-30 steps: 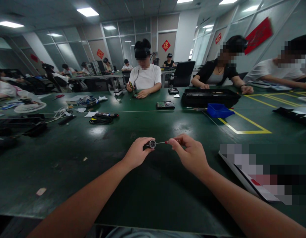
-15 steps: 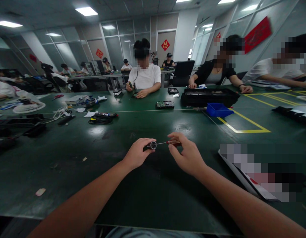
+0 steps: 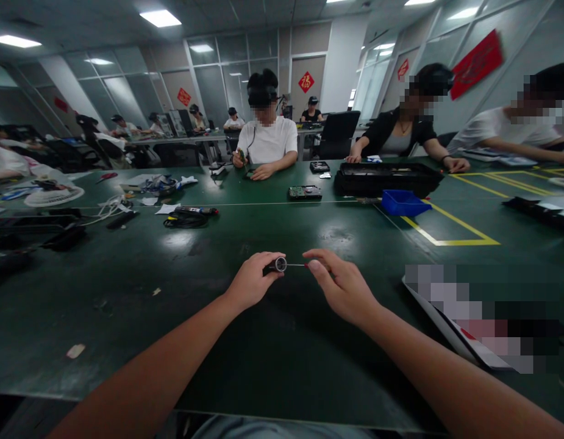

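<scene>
Over the green table, my left hand [image 3: 250, 281] is closed around a small dark cylinder [image 3: 280, 264] whose round, silver-rimmed end faces me. Its exact kind I cannot make out. My right hand [image 3: 343, 281] grips a screwdriver by its handle, which the thumb and fingers mostly hide. The thin screwdriver shaft [image 3: 296, 264] points left and meets the side of the cylinder, near its rim. Whether the tip sits in a screw is too small to tell.
A coiled black cable [image 3: 186, 218] lies ahead to the left. Further off are a circuit-board drive [image 3: 304, 192], a black tray [image 3: 386, 178] and a blue bin [image 3: 406, 203]. A white sheet [image 3: 450, 323] lies at right. A co-worker [image 3: 266, 137] sits opposite.
My right thumb has slid forward along the screwdriver, and the hand has rolled so the handle is now mostly covered. The cylinder has shifted very slightly left and up.
</scene>
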Demonstrator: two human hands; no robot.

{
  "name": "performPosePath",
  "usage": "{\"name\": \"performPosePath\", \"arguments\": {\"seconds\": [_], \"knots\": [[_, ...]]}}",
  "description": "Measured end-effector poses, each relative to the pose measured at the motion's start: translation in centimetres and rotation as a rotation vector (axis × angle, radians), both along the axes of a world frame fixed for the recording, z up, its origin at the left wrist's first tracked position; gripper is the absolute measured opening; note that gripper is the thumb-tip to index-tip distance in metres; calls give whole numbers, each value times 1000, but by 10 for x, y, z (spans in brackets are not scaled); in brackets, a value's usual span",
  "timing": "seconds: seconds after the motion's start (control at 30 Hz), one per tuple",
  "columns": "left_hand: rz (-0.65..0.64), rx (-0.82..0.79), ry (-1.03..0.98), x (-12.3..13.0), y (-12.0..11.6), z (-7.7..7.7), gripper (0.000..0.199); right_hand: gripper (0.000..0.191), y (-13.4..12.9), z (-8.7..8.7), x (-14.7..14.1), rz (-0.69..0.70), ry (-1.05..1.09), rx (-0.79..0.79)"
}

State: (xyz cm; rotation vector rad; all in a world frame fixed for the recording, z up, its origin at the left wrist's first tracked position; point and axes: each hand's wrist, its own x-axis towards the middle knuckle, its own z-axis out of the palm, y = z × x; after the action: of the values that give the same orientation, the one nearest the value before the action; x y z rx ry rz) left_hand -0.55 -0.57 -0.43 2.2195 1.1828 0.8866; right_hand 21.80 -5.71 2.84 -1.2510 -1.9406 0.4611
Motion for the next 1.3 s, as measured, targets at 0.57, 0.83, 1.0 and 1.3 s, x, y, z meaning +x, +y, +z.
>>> {"name": "performPosePath", "arguments": {"seconds": [0.57,0.83,1.0,1.3], "knots": [[-39,104,20,0,0,7,40,31,25,-21,-5,-96,1020,-353],[-55,45,151,1,-1,7,39,29,31,-28,4,-199,895,-306],[-41,38,134,2,-3,9,38,32,24,-28,0,-156,692,-189],[-10,-15,105,3,-4,10,37,29,21,-22,2,-101,603,-146]]}}
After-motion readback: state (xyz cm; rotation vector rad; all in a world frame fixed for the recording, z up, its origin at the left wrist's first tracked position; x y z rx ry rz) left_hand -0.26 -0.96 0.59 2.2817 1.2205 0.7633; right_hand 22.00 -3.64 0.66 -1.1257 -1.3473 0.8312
